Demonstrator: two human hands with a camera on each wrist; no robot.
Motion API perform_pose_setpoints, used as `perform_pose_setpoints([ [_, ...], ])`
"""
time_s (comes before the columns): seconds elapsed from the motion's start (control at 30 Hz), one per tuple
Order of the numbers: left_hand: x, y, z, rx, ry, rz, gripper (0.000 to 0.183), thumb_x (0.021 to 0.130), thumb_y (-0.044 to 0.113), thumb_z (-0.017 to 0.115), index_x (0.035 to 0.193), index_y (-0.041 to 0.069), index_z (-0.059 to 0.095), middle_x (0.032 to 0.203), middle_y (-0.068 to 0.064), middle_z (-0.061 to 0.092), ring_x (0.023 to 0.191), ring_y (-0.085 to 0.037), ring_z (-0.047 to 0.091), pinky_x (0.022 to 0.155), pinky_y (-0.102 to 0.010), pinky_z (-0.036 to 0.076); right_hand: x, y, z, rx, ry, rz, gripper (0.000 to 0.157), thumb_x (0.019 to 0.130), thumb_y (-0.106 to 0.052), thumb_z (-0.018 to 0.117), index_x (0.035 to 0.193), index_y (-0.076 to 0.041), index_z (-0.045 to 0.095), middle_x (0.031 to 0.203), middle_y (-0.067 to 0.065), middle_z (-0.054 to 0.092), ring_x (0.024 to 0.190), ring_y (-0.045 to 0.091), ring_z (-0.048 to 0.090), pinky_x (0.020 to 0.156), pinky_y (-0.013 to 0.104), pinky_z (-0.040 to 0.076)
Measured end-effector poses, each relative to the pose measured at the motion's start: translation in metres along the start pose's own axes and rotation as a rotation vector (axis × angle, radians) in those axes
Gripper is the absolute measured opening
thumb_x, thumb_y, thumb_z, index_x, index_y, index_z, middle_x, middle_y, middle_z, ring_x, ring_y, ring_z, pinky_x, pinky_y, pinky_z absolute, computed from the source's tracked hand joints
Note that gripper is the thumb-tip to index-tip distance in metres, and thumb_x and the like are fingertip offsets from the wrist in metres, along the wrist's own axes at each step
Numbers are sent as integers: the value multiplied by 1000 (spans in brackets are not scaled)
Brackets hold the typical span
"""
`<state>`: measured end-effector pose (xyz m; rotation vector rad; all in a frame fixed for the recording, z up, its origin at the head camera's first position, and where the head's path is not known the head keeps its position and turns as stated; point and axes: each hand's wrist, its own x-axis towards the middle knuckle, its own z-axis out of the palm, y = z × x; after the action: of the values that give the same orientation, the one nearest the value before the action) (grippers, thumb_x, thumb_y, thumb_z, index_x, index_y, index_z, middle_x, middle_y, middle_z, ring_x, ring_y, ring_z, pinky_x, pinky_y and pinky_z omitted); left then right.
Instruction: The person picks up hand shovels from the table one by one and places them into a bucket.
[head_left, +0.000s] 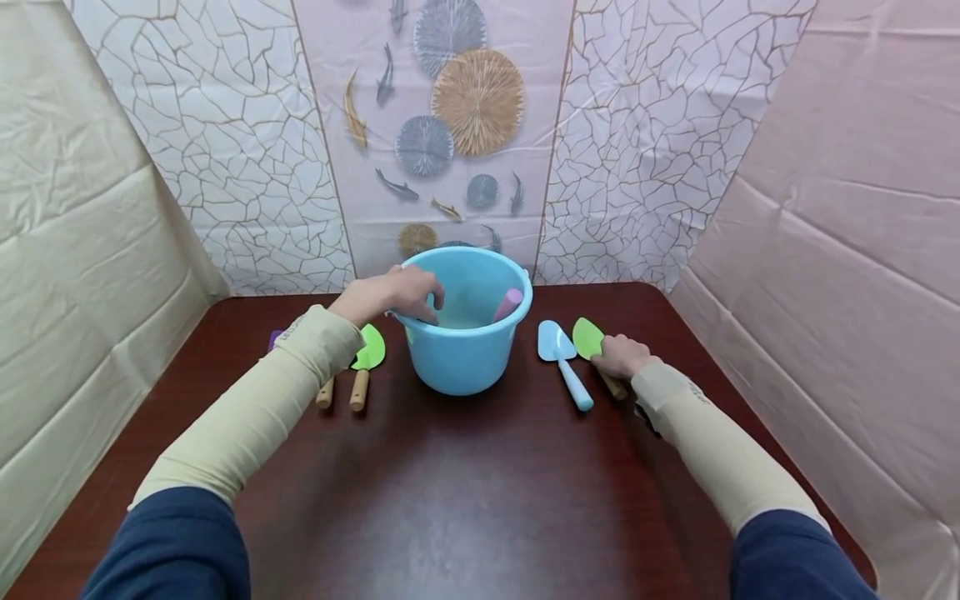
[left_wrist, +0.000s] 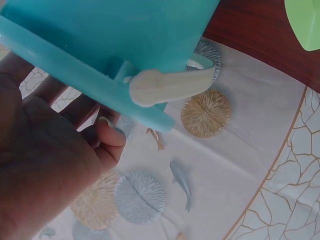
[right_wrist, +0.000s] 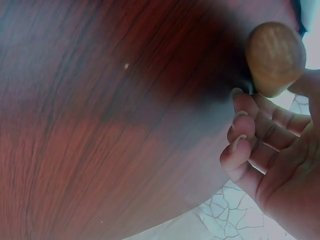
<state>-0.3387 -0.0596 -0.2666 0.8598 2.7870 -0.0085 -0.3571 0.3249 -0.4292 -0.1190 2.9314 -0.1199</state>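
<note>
A light blue bucket (head_left: 459, 358) stands near the back of the table. My left hand (head_left: 405, 293) reaches over its left rim, fingers loosely bent inside; no held thing shows in them. In the left wrist view, the bucket's rim (left_wrist: 75, 70) passes in front of those fingers. A pink handle (head_left: 508, 304) leans inside the bucket on the right. My right hand (head_left: 624, 357) grips a green trowel (head_left: 587, 337) with a wooden handle (right_wrist: 275, 57) at the table's right. Beside it lies a light blue trowel (head_left: 557, 342).
Left of the bucket lies another green trowel (head_left: 369, 348). Next to it is a wooden handle (head_left: 326, 394), and a purple piece (head_left: 275, 338) is mostly hidden by my left sleeve. Cloth walls (head_left: 825, 250) enclose the dark wooden table (head_left: 465, 500) at back and sides.
</note>
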Motion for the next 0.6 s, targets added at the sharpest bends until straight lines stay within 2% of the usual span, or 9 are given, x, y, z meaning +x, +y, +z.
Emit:
perform_pose_setpoints([
  [0.27,0,0,3,-8,13,2,36,86,34,69,115,13,67,101,-9,67,95,-24,57,90,-46,37,-3,-2,2,4,-4,-1,29,93,-31,53,77,-6,56,74,11,56,68,24,56,58,39,43],
  [0.37,1,-1,3,-27,9,16,36,86,34,69,115,12,67,103,-10,68,96,-24,58,91,-46,38,-6,0,3,20,-13,-3,28,92,-27,52,74,-6,55,71,11,55,66,24,56,58,38,43],
  [0.6,2,2,4,-70,-11,53,33,88,29,67,115,10,66,106,-11,68,100,-26,61,94,-48,39,-5,5,8,-4,28,-26,27,95,-25,50,76,-6,54,71,12,56,66,25,57,57,38,45],
])
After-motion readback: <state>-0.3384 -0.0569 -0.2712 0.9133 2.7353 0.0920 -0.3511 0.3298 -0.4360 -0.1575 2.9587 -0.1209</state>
